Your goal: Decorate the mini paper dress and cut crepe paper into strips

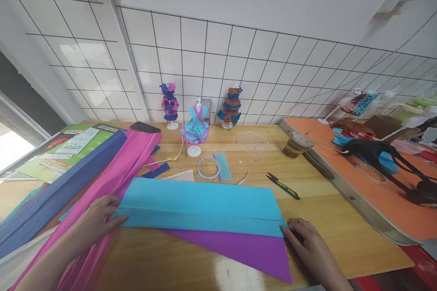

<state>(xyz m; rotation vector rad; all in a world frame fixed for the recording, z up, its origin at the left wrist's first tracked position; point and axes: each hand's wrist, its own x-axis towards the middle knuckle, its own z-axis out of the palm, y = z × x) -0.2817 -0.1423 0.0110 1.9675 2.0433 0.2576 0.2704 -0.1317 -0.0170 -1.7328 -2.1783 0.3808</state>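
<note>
A long sheet of light blue crepe paper (201, 202) lies across the wooden table (177, 263), its near edge folded into a strip. A purple sheet (246, 248) sticks out from under it. My left hand (94, 220) pinches the left end of the folded strip. At the right end of the strip, my right hand (307, 243) presses down with curled fingers.
Pink (112, 182) and dark blue (58, 191) paper rolls lie at left by a green box (68, 145). Behind stand three paper-dressed doll figures (195, 129), a tape ring (208, 168), snips (283, 186), a drink cup (296, 144). An orange board (382, 191) with dark paper pieces lies at right.
</note>
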